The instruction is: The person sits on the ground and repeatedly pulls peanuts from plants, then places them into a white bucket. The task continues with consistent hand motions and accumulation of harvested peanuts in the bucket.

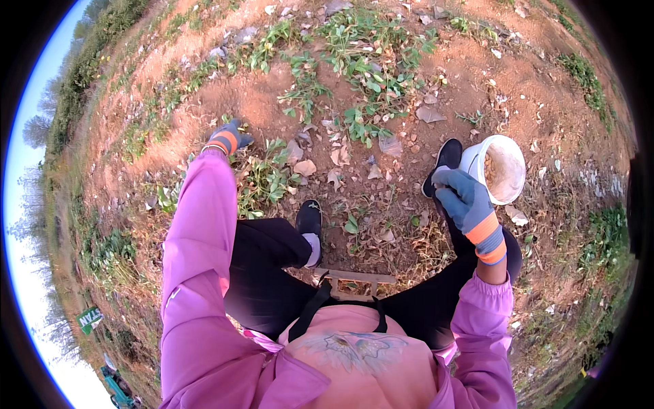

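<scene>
My left hand (228, 138), in a grey glove with orange bands, reaches out to the left, low over the soil. Its finger and thumb are spread beside some small leaves, and its palm side is hidden. Just below it spreads a low clump of green leafy plants (268, 176). My right hand (462, 197), gloved alike, is raised in front of a white plastic bucket (507, 176). Its fingers are curled, and whether they hold anything small is hidden. Inside the bucket lie small tan pieces (490, 168), perhaps peanut pods.
My shoes (308, 220) rest on reddish soil strewn with dry leaves (391, 145). A low wooden seat frame (357, 278) shows between my legs. More green plants (368, 71) lie ahead. At the far left are a hedge (87, 66) and a green sign (89, 319) bearing writing.
</scene>
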Demonstrator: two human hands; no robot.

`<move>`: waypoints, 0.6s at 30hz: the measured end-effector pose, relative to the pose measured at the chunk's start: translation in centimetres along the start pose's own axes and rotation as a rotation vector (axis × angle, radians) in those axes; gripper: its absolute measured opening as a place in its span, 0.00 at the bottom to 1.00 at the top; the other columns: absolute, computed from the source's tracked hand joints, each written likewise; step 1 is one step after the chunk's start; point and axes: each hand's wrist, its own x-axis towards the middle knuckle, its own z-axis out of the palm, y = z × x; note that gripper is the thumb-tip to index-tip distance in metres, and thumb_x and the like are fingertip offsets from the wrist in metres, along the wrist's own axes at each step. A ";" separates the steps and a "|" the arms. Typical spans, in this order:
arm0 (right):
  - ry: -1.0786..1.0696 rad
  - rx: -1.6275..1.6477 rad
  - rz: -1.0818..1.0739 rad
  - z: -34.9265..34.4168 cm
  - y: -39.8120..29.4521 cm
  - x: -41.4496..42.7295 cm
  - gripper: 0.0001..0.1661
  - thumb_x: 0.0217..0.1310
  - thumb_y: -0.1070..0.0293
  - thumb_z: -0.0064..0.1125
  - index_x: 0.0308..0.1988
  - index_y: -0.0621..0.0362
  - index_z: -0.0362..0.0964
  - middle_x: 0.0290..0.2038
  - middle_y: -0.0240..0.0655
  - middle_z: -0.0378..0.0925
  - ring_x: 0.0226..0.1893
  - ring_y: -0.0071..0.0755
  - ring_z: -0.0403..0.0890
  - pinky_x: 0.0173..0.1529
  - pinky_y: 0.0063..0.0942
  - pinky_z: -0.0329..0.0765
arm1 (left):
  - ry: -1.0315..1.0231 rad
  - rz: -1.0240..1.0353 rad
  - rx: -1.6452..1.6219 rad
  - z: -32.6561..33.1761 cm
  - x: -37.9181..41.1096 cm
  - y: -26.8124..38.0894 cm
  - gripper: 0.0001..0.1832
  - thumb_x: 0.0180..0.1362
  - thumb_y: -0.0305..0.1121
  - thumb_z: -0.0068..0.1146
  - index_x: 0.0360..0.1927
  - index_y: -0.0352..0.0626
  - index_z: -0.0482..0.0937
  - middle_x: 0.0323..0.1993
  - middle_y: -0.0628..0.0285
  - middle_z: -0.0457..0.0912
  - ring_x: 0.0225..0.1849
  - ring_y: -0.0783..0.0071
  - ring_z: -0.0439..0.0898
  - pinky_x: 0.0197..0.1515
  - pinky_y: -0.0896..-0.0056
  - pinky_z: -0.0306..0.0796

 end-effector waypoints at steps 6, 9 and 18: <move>-0.084 -0.169 -0.016 0.7 -0.7 1.8 0.14 0.47 0.75 0.54 0.39 0.62 0.69 0.32 0.44 0.72 0.34 0.49 0.73 0.38 0.37 0.70 | 0.143 0.152 -0.850 8.6 11.5 8.2 0.24 0.49 0.43 0.60 0.50 0.50 0.73 0.43 0.61 0.76 0.44 0.74 0.73 0.48 0.72 0.66; -0.134 -0.194 0.054 0.8 -0.3 2.3 0.15 0.46 0.76 0.56 0.39 0.62 0.69 0.34 0.44 0.72 0.36 0.50 0.73 0.39 0.37 0.70 | 0.097 0.152 -1.036 12.2 15.6 11.8 0.21 0.51 0.40 0.59 0.49 0.49 0.73 0.43 0.65 0.76 0.44 0.75 0.72 0.48 0.73 0.65; -0.226 -0.267 0.060 0.8 0.0 3.8 0.17 0.46 0.76 0.55 0.41 0.61 0.68 0.35 0.45 0.72 0.37 0.51 0.72 0.39 0.39 0.70 | 0.035 -0.002 -1.171 17.4 19.1 13.6 0.18 0.54 0.34 0.52 0.48 0.39 0.72 0.33 0.54 0.79 0.34 0.57 0.77 0.43 0.65 0.70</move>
